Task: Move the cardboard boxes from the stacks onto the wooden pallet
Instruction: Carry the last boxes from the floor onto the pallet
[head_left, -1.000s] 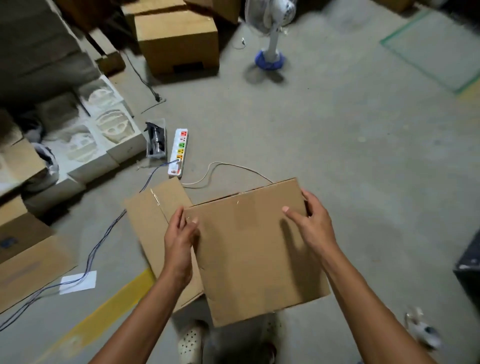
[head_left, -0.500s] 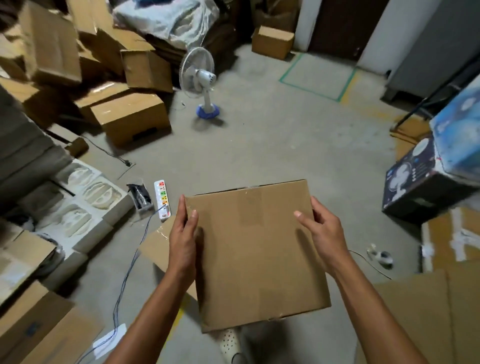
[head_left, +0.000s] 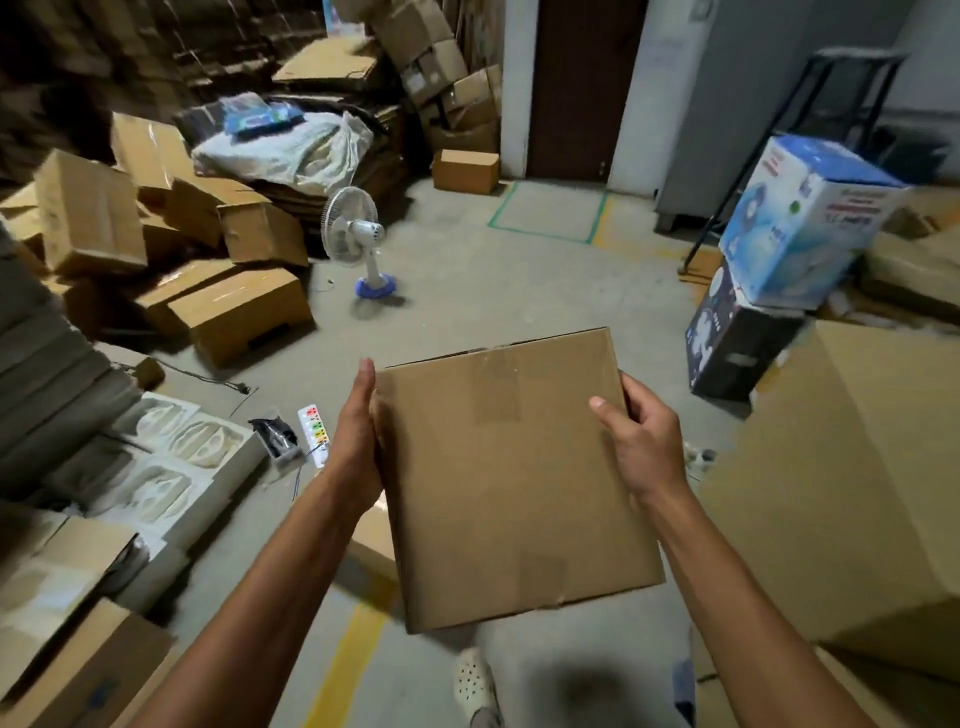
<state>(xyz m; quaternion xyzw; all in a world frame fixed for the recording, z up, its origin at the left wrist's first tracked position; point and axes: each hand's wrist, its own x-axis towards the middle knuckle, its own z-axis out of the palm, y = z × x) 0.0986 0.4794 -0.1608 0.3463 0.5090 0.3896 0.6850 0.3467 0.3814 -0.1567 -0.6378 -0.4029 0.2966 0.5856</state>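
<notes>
Carry phase, by my read: 1 cardboard box (head_left: 514, 478) is up off the concrete floor (head_left: 493, 291), held out in front w/ its broad face up, clamped btw 2 hands. The left hand (head_left: 358, 447) lies flat against the box's left side, fingers straight & together, pressing inward w/ nothing hooked under. The right hand (head_left: 644, 441) has its thumb on the top face & fingers curled round the right edge. The wooden pallet isn't in view, so the route can't be told from here.

To do it well: the flat palm holds by squeeze alone, so prob. better to slip those fingers under the bottom edge before walking far. Carry the box low enough to see over it. Watch the ground: the power strip (head_left: 314, 431) lies just left of the path, the fan (head_left: 356, 239) stands ahead-left, & a big carton (head_left: 857, 493) crowds the right. Set the box down flat & square to the pallet's edge, w/o dropping it.
</notes>
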